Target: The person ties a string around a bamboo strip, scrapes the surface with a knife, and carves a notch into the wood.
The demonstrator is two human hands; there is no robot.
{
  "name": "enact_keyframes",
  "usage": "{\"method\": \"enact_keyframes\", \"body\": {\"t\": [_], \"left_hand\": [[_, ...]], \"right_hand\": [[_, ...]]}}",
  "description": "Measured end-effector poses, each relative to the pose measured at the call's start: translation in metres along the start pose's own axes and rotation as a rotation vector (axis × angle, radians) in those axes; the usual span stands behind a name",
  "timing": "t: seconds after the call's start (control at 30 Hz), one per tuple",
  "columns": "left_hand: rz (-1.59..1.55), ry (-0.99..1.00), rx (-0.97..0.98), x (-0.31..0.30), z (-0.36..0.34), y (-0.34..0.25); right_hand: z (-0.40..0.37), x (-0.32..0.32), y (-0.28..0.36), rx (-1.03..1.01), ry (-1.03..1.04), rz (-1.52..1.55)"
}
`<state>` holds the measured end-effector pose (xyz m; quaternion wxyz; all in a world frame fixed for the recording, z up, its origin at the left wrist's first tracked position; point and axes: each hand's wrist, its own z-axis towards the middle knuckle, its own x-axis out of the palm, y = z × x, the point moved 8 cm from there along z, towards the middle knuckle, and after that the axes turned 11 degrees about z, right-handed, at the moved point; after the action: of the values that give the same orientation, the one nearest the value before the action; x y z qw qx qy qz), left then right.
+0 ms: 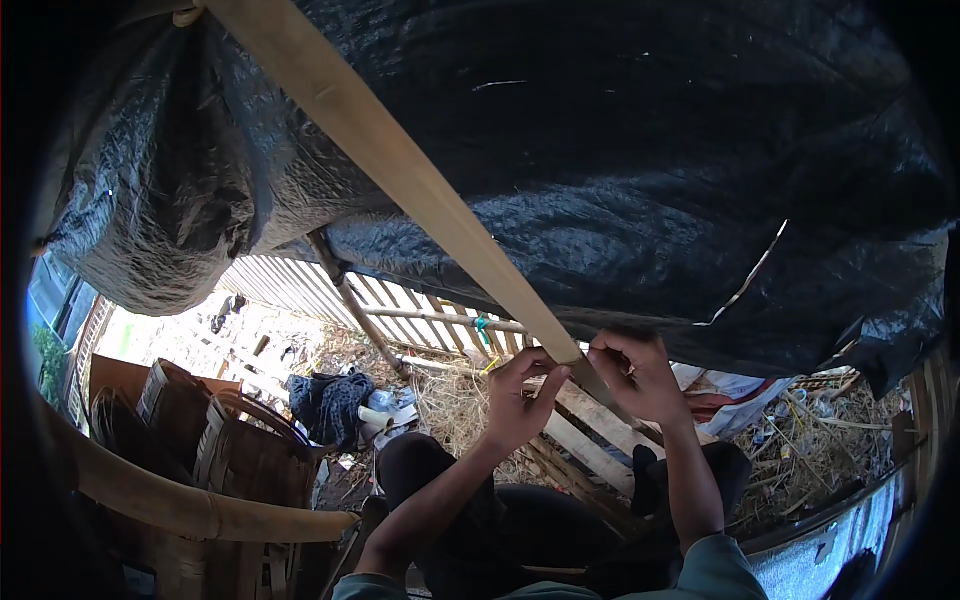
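Observation:
A long flat bamboo slat (430,205) slants from the upper left down to the space between my hands. My left hand (520,400) is closed in a pinch at the slat's left edge, its thumb and index finger against the wood. On the other side, my right hand (640,380) has curled fingers, with thumb and fingertips together close to the slat's right edge. Whatever lies between the fingers of either hand is too small to make out. Black plastic sheeting (640,160) hangs just beyond the slat and both hands.
A bamboo pole (210,510) crosses the lower left in front of wooden panels (250,450). Dark cloth (330,405) lies on the littered ground. Dry straw (455,415) and wooden planks (590,450) are below my hands. A slatted fence (400,305) stands behind.

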<state>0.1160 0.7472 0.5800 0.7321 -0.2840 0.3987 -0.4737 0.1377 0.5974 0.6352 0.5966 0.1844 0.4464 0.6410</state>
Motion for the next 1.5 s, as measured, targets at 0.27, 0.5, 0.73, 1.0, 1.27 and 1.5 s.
{"method": "enact_keyframes", "body": {"t": [0.27, 0.5, 0.73, 1.0, 1.27, 1.5], "left_hand": [[-0.083, 0.001, -0.042, 0.004, 0.004, 0.004], [-0.054, 0.004, 0.013, 0.006, 0.002, -0.008], [0.073, -0.04, 0.008, -0.004, 0.012, -0.006], [0.007, -0.017, -0.002, 0.001, 0.002, 0.0], [-0.17, 0.094, 0.002, 0.018, 0.002, -0.009], [0.045, 0.14, 0.061, 0.028, 0.015, 0.007]], "right_hand": [[-0.004, 0.011, -0.016, -0.011, -0.175, 0.07], [-0.006, 0.014, 0.006, 0.021, -0.134, 0.156], [-0.003, 0.018, -0.048, 0.239, -0.081, 0.27], [-0.003, 0.013, -0.03, 0.119, -0.016, 0.191], [-0.014, 0.019, -0.024, 0.048, -0.048, 0.301], [-0.019, 0.004, -0.008, -0.079, -0.074, 0.234]]}}
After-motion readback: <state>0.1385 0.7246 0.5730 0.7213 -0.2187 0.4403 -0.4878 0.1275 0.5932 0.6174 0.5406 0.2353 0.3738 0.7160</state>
